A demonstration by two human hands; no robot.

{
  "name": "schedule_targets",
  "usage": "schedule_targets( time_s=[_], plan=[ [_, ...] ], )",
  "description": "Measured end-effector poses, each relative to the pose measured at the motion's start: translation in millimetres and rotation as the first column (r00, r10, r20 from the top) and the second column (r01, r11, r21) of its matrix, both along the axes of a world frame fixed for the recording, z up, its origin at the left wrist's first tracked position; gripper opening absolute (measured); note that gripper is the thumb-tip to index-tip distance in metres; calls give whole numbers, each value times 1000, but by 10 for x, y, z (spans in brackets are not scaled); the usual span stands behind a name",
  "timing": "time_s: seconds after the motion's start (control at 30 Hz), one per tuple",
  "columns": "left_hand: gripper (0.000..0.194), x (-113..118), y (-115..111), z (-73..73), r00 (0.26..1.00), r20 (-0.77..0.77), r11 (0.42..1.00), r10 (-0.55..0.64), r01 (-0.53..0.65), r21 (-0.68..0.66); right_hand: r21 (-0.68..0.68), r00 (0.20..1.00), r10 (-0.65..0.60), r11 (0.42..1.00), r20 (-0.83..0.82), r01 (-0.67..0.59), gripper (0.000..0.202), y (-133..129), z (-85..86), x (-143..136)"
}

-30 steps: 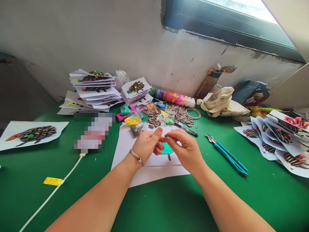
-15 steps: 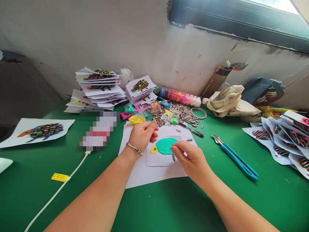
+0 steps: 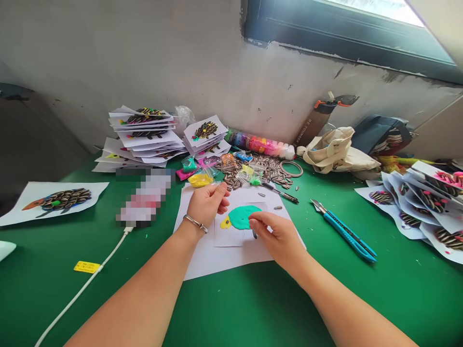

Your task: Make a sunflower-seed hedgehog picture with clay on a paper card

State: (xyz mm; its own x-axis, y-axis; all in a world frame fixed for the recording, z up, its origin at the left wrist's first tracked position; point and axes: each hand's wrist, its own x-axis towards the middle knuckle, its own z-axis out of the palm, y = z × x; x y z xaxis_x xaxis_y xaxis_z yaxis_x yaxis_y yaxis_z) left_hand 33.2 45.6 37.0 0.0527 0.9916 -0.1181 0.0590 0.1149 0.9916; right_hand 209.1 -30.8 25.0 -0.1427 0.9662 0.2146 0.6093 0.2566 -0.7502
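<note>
On a white sheet [image 3: 195, 260] lies a smaller card [image 3: 226, 240] bearing a flat teal clay oval [image 3: 243, 217] with a yellow clay head [image 3: 225, 222] at its left. My left hand [image 3: 208, 205], a bracelet on its wrist, is closed above the card's upper left; anything between its fingers is too small to name. At the oval's right edge my right hand [image 3: 277, 233] pinches thumb and forefinger together, and what they hold, if anything, cannot be made out. A dark seed [image 3: 254, 234] shows below the oval, partly beside my right hand.
Striped seeds [image 3: 275, 168], bagged clay [image 3: 200, 180] and a black pen [image 3: 280, 193] lie behind the sheet. A blue cutter [image 3: 347, 233] is at right. Stacked cards [image 3: 144, 137] stand back left, more cards [image 3: 412, 202] far right. A white cable [image 3: 79, 289] runs along the left.
The view has shifted slightly, so the table items appear a little further left. Both hands keep nearly the same pose over the card.
</note>
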Motion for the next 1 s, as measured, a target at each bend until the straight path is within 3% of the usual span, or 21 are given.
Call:
schedule_targets(
  time_s=[0.2,0.37,0.6,0.73,1.0],
  plan=[
    [39,17,-21,49,999,-48,1000,8,-8,-12,117,996,50,991,69,-58,14,5,-24,-16],
    [41,-50,-17,6,968,-252,990,-6,41,132,185,995,75,979,68,-87,17,1,-65,-22],
    [39,-220,-42,-133,897,-421,933,133,30,358,145,985,44,987,166,-68,12,16,-85,-28],
    [42,-269,-27,-102,892,-427,921,148,33,387,169,982,52,982,180,-83,13,34,-104,-29],
    [39,-211,-26,-138,941,-334,950,56,52,307,182,976,87,975,199,-124,16,29,-142,-31]
  ],
)
